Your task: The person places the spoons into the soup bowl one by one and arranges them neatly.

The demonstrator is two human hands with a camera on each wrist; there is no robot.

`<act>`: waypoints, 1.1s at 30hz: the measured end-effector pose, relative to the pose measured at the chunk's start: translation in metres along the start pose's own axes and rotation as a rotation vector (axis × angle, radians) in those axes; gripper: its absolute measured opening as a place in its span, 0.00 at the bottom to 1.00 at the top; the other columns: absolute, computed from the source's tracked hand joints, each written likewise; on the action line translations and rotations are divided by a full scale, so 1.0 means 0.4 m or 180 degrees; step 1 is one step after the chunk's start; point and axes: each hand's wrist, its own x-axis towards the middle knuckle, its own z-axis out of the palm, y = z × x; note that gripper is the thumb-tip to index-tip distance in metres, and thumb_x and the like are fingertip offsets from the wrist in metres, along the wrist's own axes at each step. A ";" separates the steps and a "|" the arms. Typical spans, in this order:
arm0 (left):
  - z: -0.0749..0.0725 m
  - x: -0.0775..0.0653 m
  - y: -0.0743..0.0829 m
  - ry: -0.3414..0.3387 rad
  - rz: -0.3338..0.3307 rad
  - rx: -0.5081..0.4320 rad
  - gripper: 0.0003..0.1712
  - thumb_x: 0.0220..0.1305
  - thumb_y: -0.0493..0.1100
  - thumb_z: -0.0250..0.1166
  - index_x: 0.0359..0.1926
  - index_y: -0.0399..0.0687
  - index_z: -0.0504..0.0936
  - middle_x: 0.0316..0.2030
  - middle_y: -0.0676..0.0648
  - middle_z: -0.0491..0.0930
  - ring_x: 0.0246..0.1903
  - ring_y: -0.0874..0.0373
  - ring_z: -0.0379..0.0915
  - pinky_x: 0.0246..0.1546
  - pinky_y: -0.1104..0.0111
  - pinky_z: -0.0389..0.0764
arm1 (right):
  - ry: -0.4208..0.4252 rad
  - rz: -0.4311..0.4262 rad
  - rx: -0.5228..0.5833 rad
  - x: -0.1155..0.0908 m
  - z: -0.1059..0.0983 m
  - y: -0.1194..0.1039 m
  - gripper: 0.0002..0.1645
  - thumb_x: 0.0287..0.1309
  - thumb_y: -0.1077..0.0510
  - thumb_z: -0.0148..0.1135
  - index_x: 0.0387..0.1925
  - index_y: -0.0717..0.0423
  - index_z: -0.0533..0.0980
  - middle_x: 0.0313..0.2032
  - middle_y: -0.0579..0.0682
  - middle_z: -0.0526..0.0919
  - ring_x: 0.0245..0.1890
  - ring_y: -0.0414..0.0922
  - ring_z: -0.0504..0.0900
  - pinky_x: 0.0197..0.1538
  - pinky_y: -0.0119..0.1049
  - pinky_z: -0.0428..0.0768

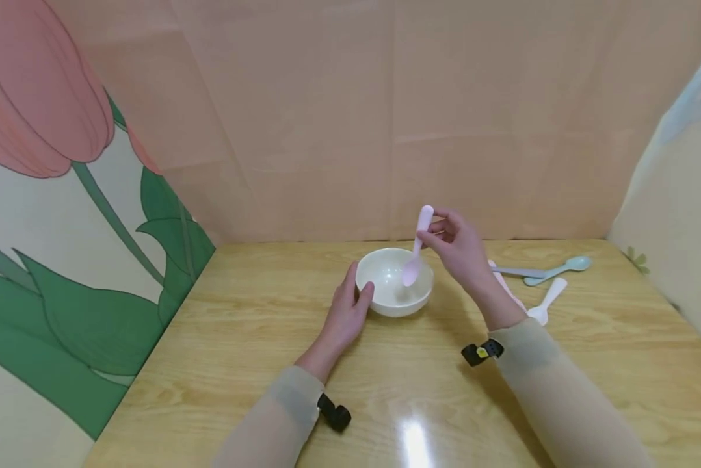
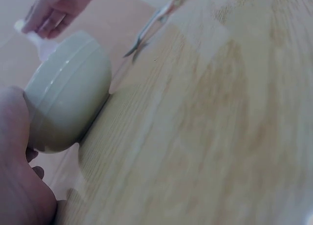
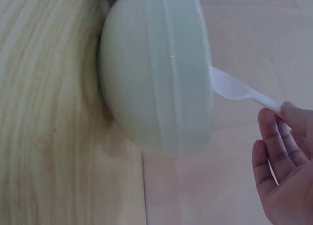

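Observation:
A white bowl [image 1: 385, 302] stands upright on the table, its outer wall [image 2: 78, 98] large in the left wrist view. My left hand [image 1: 347, 312] holds it from the left, thumb at the near rim and fingers around the side. Between the thumb and fingers of my right hand [image 1: 460, 250] a light purple spoon [image 1: 424, 221] is pinched by its handle. The spoon's head points down over the bowl's opening. In the right wrist view the tip of that spoon [image 3: 234, 89] is hidden behind the bowl's rim.
Right of the right forearm lie a light blue spoon [image 1: 575, 263], a white spoon [image 1: 555, 292], a greyish-purple utensil [image 1: 523, 272] and a pink one [image 1: 501, 279] partly covered by the arm. Behind the wooden table [image 1: 227, 325] rises a peach cloth backdrop [image 1: 304, 130].

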 end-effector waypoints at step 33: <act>-0.001 0.002 0.000 -0.0023 -0.0191 0.0023 0.37 0.76 0.65 0.47 0.80 0.75 0.47 0.76 0.57 0.56 0.75 0.43 0.46 0.71 0.43 0.52 | -0.1209 0.0064 -0.0156 -0.011 0.082 0.058 0.35 0.67 0.57 0.67 0.72 0.38 0.67 0.40 0.55 0.84 0.37 0.50 0.87 0.45 0.54 0.83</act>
